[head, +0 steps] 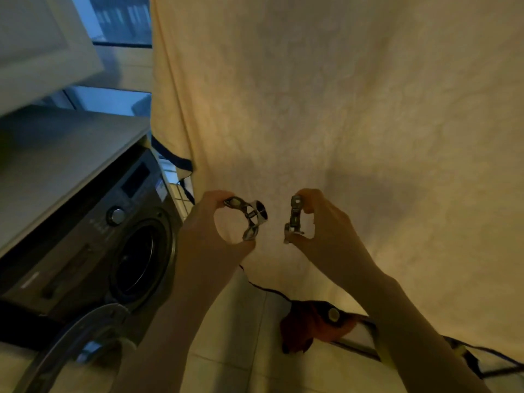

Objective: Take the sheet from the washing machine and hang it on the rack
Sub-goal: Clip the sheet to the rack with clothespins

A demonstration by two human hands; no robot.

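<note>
Two hands are up in front of the yellow sheet [340,95], which hangs straight down just behind them, right of the washing machine [113,236]. The left hand [209,231] pinches a metal clip [249,219]; the right hand [329,228] pinches a second clip [295,219]. Both hands seem equally near it, so either could clip first.

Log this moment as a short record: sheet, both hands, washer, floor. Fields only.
sheet: pale yellow sheet hangs spread in front of the person, filling most of the view
left hand: left hand pinches a metal clip in front of the sheet
right hand: right hand pinches a second metal clip
clips: apart, neither on the sheet yet
washer: dark washing machine at left, door swung open
floor: red cloth lies below the sheet's lower edge
rack: not in view
</note>
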